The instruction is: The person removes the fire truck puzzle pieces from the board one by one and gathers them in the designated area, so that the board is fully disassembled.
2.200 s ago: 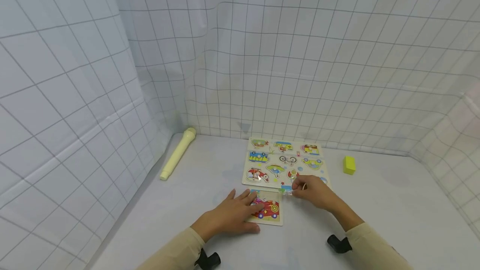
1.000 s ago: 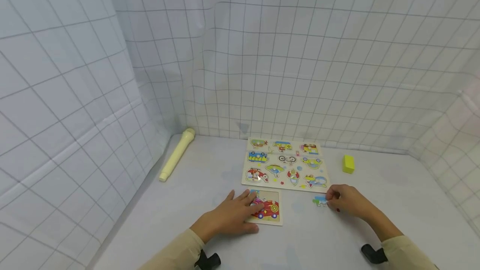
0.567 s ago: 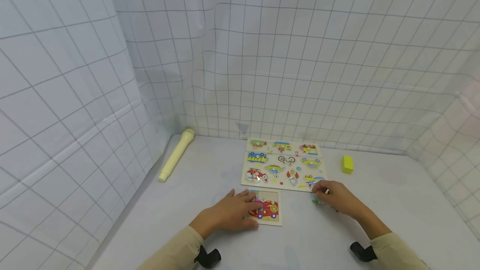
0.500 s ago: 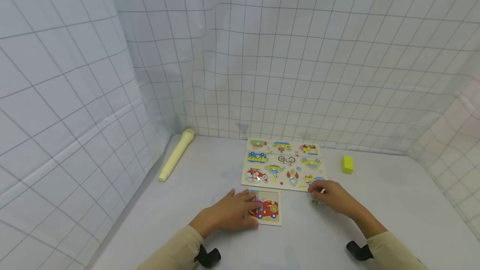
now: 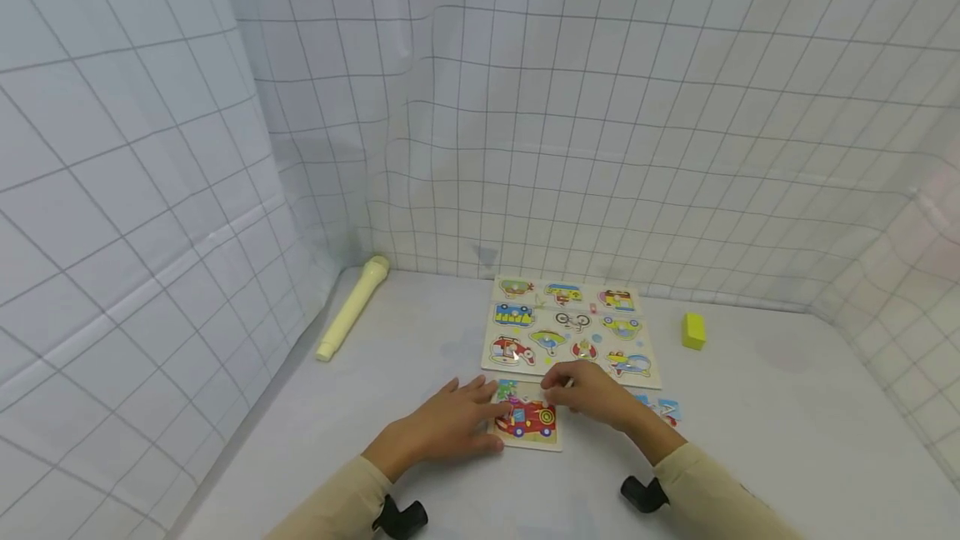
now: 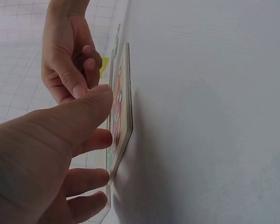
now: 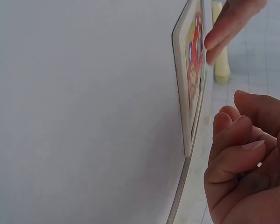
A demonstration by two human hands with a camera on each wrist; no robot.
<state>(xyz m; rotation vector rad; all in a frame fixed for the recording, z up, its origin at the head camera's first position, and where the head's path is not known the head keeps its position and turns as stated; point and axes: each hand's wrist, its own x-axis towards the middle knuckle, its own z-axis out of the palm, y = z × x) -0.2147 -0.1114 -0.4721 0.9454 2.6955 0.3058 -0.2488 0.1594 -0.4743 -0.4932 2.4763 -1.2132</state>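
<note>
Small puzzle: your small puzzle [image 5: 540, 444] is lying flat on the bench [image 5: 420, 340], its bare patch showing toward 1 o'clock.
Left grip: your left hand [image 5: 453, 422] is resting wide over the puzzle's 9 o'clock edge, probably steadying the frame.
Right grip: your right hand [image 5: 588, 390] is poised about the puzzle's 2 o'clock corner, fingers narrowly curling; whether they are holding anything, I cannot tell.
Loose pieces: the loose pieces [image 5: 669, 410] are lying at 3 o'clock, seemingly waiting within easy reach.
Vehicle board: the vehicle board [image 5: 576, 336] is lying near, toward 1 o'clock, likely leaving your hands working room.
</note>
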